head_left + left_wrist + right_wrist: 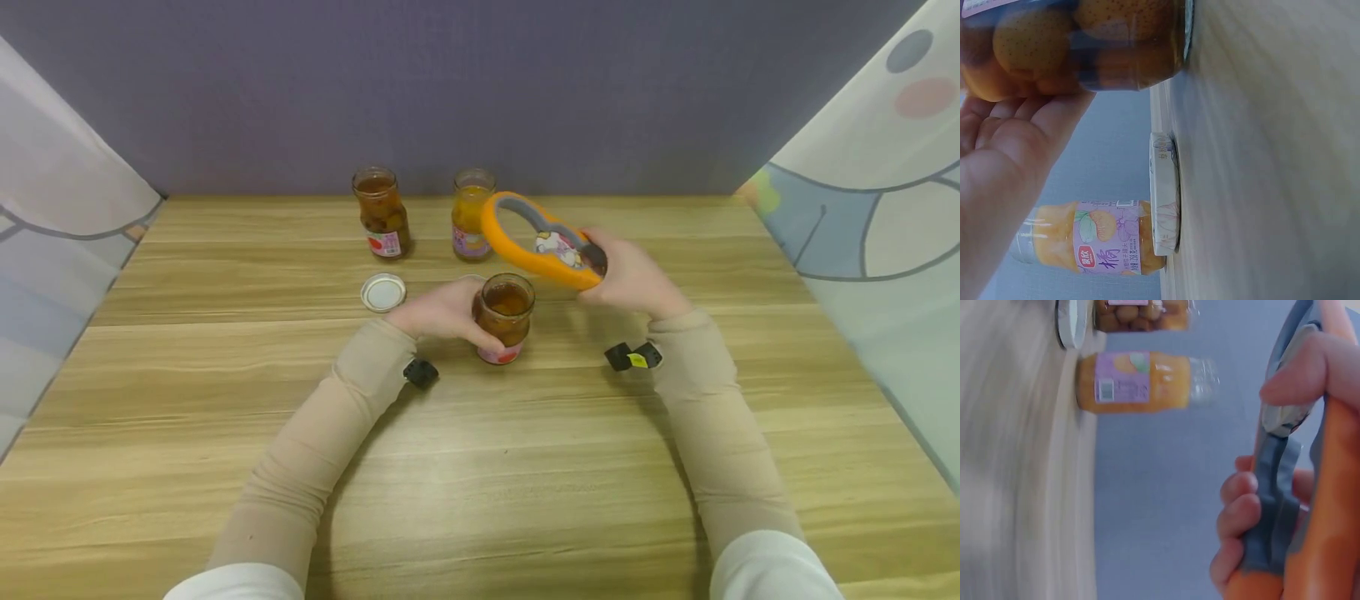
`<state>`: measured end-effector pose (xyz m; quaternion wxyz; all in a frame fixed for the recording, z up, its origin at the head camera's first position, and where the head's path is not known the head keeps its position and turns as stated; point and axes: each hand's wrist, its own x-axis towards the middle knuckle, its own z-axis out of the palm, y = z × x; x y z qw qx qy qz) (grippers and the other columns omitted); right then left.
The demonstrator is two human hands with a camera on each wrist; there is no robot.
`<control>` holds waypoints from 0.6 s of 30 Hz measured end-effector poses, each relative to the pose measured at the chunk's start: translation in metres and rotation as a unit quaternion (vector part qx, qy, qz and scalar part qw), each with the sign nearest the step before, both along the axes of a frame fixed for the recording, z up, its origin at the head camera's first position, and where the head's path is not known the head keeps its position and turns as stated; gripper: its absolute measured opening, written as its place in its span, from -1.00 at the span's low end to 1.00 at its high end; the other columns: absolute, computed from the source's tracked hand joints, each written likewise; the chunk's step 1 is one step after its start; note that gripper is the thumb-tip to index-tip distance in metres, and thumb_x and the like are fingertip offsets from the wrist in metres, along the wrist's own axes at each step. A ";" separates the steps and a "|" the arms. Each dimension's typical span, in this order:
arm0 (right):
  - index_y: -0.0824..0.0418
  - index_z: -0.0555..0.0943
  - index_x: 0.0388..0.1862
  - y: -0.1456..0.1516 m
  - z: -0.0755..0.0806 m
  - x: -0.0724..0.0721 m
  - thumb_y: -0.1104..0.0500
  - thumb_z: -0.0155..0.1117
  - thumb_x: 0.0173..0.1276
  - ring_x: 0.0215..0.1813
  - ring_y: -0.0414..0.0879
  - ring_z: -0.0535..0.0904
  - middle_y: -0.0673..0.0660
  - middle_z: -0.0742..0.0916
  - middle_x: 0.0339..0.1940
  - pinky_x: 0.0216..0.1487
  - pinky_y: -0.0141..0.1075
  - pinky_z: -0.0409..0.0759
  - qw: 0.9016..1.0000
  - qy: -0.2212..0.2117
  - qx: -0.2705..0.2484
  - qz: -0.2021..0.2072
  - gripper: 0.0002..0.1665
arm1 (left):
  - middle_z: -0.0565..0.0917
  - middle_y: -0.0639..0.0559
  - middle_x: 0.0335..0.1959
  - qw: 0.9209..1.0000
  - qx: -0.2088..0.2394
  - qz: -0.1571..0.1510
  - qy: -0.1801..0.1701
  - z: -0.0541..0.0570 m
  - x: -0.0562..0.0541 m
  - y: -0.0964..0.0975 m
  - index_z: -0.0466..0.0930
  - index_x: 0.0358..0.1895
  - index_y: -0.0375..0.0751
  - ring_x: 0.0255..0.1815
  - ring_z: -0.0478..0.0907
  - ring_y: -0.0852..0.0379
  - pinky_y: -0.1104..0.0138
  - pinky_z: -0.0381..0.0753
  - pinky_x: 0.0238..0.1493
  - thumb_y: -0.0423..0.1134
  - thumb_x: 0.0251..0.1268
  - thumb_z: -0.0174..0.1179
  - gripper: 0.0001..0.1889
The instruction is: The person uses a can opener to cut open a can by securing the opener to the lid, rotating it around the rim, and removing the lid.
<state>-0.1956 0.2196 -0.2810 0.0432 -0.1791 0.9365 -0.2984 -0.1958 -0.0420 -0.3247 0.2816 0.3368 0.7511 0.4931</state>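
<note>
My left hand [442, 312] grips an uncapped glass jar [506, 321] of brown fruit in amber liquid, which stands upright on the table. In the left wrist view the jar [1079, 44] fills the top, fingers curled round its far side. Up and to the right of it, my right hand [633, 275] holds an orange-and-grey jar opener [517, 250] in the air, tilted. A whitish printed lid [1288, 412] sits inside the opener, the thumb pressed against it in the right wrist view.
Behind stand two open jars, one with brown fruit [384, 218], one with orange fruit [470, 221]. A metal lid [383, 292] lies left of my left hand. Another lid [471, 278] shows partly behind that hand. A grey-purple panel [480, 100] rises along the table's back edge.
</note>
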 end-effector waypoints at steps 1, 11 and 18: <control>0.27 0.38 0.20 0.002 0.001 0.000 0.34 0.33 -0.18 -0.23 0.04 0.46 0.22 0.60 -0.19 -0.19 -0.18 0.39 1.000 0.002 0.008 -0.011 -0.19 | 0.65 0.02 -0.01 1.000 0.000 0.000 0.002 0.000 0.000 0.000 0.54 0.07 -0.20 0.05 0.54 0.13 0.26 0.41 0.25 -0.33 -0.11 0.48 -0.44; 0.30 0.39 0.09 0.021 0.011 0.000 0.20 0.34 -0.08 -0.30 0.03 0.37 0.16 0.48 -0.33 -0.34 -0.22 0.26 0.992 0.002 0.028 -0.123 -0.32 | 0.64 0.03 0.02 1.000 -0.008 0.004 0.003 0.000 0.000 -0.003 0.52 0.09 -0.18 0.08 0.53 0.13 0.25 0.39 0.27 -0.29 -0.11 0.49 -0.42; 0.29 0.40 0.05 0.025 0.011 -0.001 0.16 0.34 -0.07 -0.32 0.05 0.40 0.16 0.50 -0.35 -0.37 -0.22 0.27 0.989 0.003 0.054 -0.139 -0.35 | 0.65 0.03 0.00 1.000 -0.018 0.018 0.016 -0.001 0.000 -0.006 0.53 0.08 -0.18 0.07 0.53 0.13 0.24 0.38 0.27 -0.28 -0.12 0.49 -0.43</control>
